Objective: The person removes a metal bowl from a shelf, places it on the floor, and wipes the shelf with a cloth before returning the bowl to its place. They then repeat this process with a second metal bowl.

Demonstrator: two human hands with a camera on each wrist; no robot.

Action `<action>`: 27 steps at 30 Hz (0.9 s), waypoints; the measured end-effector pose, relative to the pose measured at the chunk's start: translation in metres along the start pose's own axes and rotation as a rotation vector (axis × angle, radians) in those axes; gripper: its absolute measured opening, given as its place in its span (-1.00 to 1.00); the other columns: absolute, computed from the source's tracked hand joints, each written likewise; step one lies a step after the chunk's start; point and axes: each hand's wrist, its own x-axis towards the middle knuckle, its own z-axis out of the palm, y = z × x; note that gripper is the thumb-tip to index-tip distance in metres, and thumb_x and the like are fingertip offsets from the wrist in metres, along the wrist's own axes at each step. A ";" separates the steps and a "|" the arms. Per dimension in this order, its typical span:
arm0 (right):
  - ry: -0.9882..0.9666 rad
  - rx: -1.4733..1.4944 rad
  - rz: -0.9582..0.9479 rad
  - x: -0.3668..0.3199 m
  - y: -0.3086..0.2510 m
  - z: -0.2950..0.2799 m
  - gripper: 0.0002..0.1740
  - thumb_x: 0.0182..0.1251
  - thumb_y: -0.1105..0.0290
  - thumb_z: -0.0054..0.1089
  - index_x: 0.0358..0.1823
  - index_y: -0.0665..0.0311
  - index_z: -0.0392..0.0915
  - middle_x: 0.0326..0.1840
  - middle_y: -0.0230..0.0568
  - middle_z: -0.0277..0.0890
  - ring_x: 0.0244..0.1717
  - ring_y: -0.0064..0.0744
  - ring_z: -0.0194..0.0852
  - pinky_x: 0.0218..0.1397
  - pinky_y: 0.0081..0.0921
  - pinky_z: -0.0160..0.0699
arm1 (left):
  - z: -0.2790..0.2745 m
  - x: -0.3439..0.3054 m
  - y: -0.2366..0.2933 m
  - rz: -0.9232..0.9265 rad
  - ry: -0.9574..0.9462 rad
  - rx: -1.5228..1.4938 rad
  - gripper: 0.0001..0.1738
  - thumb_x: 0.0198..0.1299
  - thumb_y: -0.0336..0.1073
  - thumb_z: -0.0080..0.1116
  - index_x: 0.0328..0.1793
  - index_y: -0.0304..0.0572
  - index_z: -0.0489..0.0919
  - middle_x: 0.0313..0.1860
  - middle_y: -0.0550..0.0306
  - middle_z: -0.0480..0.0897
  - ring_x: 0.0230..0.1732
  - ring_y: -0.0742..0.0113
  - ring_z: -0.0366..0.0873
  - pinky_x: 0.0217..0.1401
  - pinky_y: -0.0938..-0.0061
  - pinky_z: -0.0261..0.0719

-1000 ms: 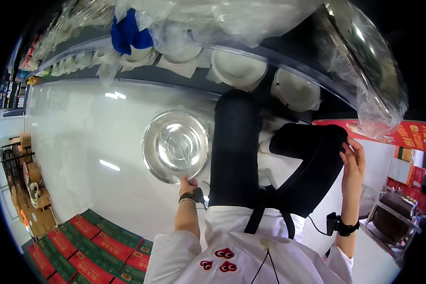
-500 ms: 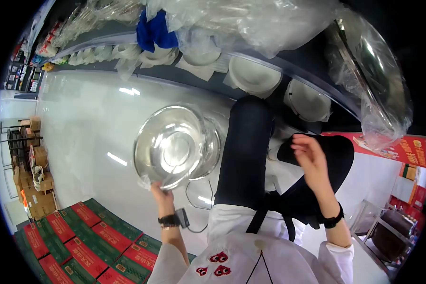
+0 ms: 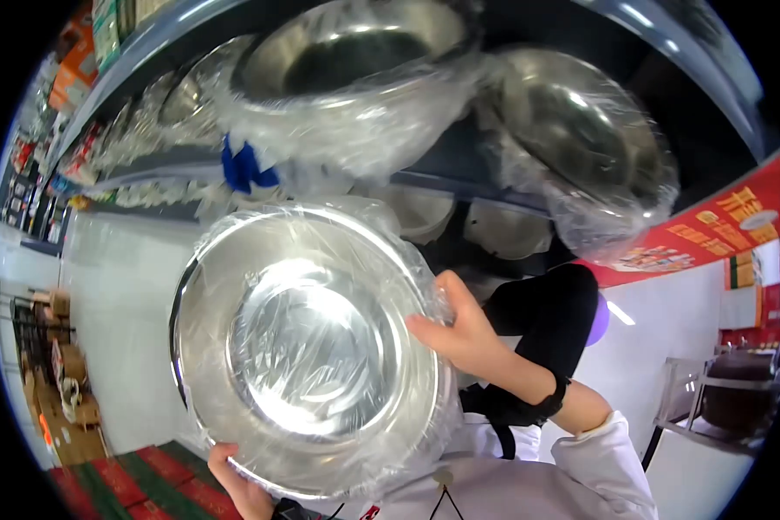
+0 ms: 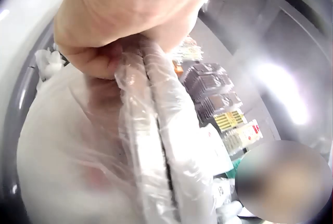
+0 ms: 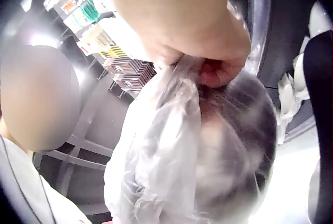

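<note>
Your left hand (image 3: 241, 487) was curled round the lower-left rim of the big steel basin (image 3: 308, 347), its fingers bent over the edge. In the left wrist view two film-wrapped edges ran side by side from under that grip, a dark line between them. Your right hand (image 3: 470, 340) had hold of the opposite side, at the right rim, and the right wrist view showed its fingers closed on bunched clear film (image 5: 174, 109). So the basin lay between your two hands — in front of your body, its hollow facing up towards your head, with the clear film stretched and creased across it.

You had a dark band (image 3: 553, 397) on your right wrist, and your white shirt (image 3: 611, 468) spread below and to the right of the basin. Your black trousers (image 3: 550, 316) showed just beyond the right hand.

Farther out, past the basin's upper rim, a blue cloth (image 3: 247, 166) hung near white bowls (image 3: 420, 212) on the lower shelf. Above were more wrapped steel basins (image 3: 581, 130), with a red poster (image 3: 711, 234) to their right. Red and green boxes (image 3: 147, 477) sat at the lower left — cardboard boxes (image 3: 69, 416) beyond them — and a metal rack (image 3: 685, 390) stood at the far right.
</note>
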 end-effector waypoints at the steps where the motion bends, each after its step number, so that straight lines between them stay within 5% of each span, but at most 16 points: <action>1: 0.031 0.005 -0.031 -0.010 -0.012 -0.011 -0.64 0.18 0.39 0.31 -0.19 0.29 0.26 -0.30 -0.40 0.29 -0.26 -0.68 0.22 -0.21 -0.63 0.31 | 0.023 -0.008 0.022 -0.204 -0.057 -0.301 -0.44 -0.01 -0.42 0.06 0.20 -0.24 0.31 0.21 -0.16 0.43 0.22 0.04 0.43 0.34 0.20 0.37; 2: 0.060 0.012 -0.062 -0.021 -0.024 -0.022 -0.65 0.15 0.44 0.30 -0.18 0.28 0.27 -0.32 -0.41 0.28 -0.28 -0.69 0.20 -0.23 -0.61 0.31 | 0.038 -0.012 0.034 -0.413 -0.113 -0.594 -0.39 0.02 -0.48 0.07 0.26 -0.21 0.22 0.28 -0.23 0.36 0.26 0.00 0.39 0.37 0.17 0.33; 3: 0.110 -0.002 -0.051 -0.032 -0.041 -0.030 -0.65 0.11 0.50 0.28 -0.18 0.27 0.27 -0.35 -0.42 0.26 -0.30 -0.69 0.19 -0.26 -0.59 0.30 | 0.016 -0.010 0.008 -0.110 -0.130 -0.260 -0.34 0.08 -0.55 0.06 0.33 -0.15 0.11 0.32 -0.30 0.28 0.26 -0.05 0.37 0.37 0.12 0.30; 4: 0.130 -0.015 -0.014 -0.045 -0.051 -0.043 -0.66 0.13 0.52 0.27 -0.19 0.25 0.25 -0.36 -0.45 0.28 -0.34 -0.73 0.22 -0.31 -0.63 0.30 | 0.022 -0.013 0.010 -0.107 -0.151 -0.262 -0.34 0.08 -0.55 0.06 0.33 -0.15 0.11 0.32 -0.30 0.28 0.26 -0.05 0.37 0.37 0.12 0.30; 6: 0.171 0.098 0.006 -0.064 -0.076 -0.062 -0.66 0.14 0.53 0.25 -0.21 0.22 0.23 -0.36 -0.48 0.29 -0.39 -0.79 0.20 -0.38 -0.69 0.25 | 0.033 -0.026 0.017 0.536 -0.518 0.393 -0.34 0.11 -0.55 0.02 0.36 -0.13 0.11 0.33 -0.30 0.28 0.26 -0.03 0.38 0.36 0.11 0.31; 11: 0.364 0.107 -0.065 -0.101 -0.109 -0.109 -0.66 0.14 0.57 0.25 -0.19 0.19 0.24 -0.33 -0.53 0.33 -0.34 -0.82 0.24 -0.31 -0.74 0.26 | 0.076 -0.034 0.038 0.718 -0.660 0.419 -0.32 0.23 -0.49 0.00 0.46 -0.09 0.05 0.32 -0.32 0.29 0.25 -0.06 0.39 0.35 0.10 0.32; 13: 0.462 0.127 -0.101 -0.112 -0.120 -0.127 -0.66 0.12 0.58 0.25 -0.15 0.21 0.29 -0.26 -0.50 0.38 -0.28 -0.78 0.30 -0.24 -0.72 0.32 | 0.102 -0.045 0.048 0.257 -0.495 0.161 -0.36 0.40 -0.01 -0.11 0.41 -0.36 0.23 0.32 -0.19 0.40 0.27 0.10 0.41 0.36 0.29 0.32; 14: 0.516 0.165 -0.102 -0.117 -0.128 -0.133 -0.65 0.12 0.59 0.25 -0.13 0.22 0.30 -0.23 -0.48 0.41 -0.26 -0.77 0.33 -0.21 -0.72 0.34 | 0.113 -0.044 0.050 0.260 -0.501 0.158 -0.36 0.40 -0.01 -0.11 0.41 -0.36 0.23 0.32 -0.19 0.40 0.27 0.10 0.41 0.36 0.29 0.32; 16: 0.584 0.176 -0.113 -0.123 -0.135 -0.145 -0.59 0.13 0.54 0.23 0.02 0.27 0.34 -0.15 -0.42 0.44 -0.18 -0.71 0.38 -0.11 -0.70 0.37 | 0.136 -0.039 0.054 0.049 -0.502 -0.305 -0.50 0.34 -0.33 -0.01 0.39 -0.26 0.30 0.28 -0.22 0.42 0.20 0.07 0.46 0.30 0.26 0.38; 21: 0.690 0.256 -0.200 -0.120 -0.154 -0.186 -0.50 0.16 0.40 0.22 0.16 0.28 0.38 -0.11 -0.33 0.49 -0.10 -0.59 0.46 -0.04 -0.65 0.43 | 0.201 -0.027 0.079 0.226 -0.625 0.117 -0.57 0.41 -0.18 -0.09 0.27 -0.31 0.43 0.13 -0.03 0.57 0.13 0.24 0.53 0.22 0.32 0.47; 23: 0.659 0.264 -0.211 -0.113 -0.162 -0.206 -0.59 0.16 0.37 0.21 0.07 0.25 0.44 -0.18 -0.33 0.50 -0.14 -0.57 0.49 -0.07 -0.63 0.45 | 0.235 -0.026 0.092 0.001 -0.788 -0.079 -0.55 0.43 -0.15 -0.10 0.31 -0.27 0.41 0.16 0.03 0.57 0.12 0.23 0.55 0.24 0.32 0.48; 27: 0.677 0.272 -0.236 -0.099 -0.175 -0.225 -0.70 0.15 0.35 0.20 -0.07 0.23 0.47 -0.25 -0.36 0.48 -0.22 -0.58 0.47 -0.12 -0.65 0.44 | 0.285 -0.015 0.108 -0.140 -0.932 -0.190 -0.52 0.44 -0.10 -0.09 0.33 -0.25 0.41 0.17 0.06 0.57 0.11 0.25 0.56 0.24 0.33 0.49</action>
